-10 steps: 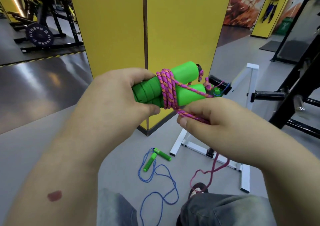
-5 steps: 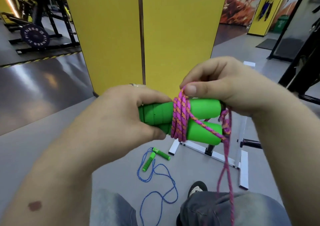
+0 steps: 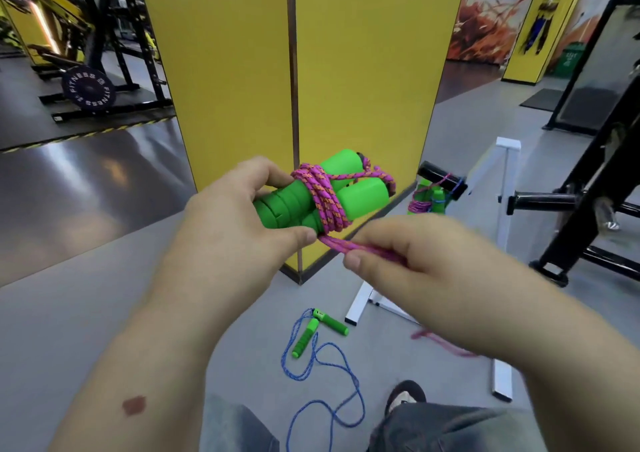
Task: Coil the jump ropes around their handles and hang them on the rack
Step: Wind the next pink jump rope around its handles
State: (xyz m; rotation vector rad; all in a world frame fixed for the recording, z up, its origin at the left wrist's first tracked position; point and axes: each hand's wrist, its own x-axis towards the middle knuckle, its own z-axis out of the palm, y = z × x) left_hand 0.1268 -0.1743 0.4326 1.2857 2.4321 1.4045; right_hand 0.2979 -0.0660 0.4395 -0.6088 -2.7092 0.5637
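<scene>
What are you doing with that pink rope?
A person is wrapping a pink jump rope around its two green handles. The left hand grips the handles together, and the right hand pulls the loose rope below them. Another rope, blue, lies uncoiled on the floor. Coiled ropes already hang on the rack.

Moved the right hand (image 3: 408,261) from the top of the green handles (image 3: 311,195) down under them, pulling the pink rope (image 3: 332,206) low.
</scene>
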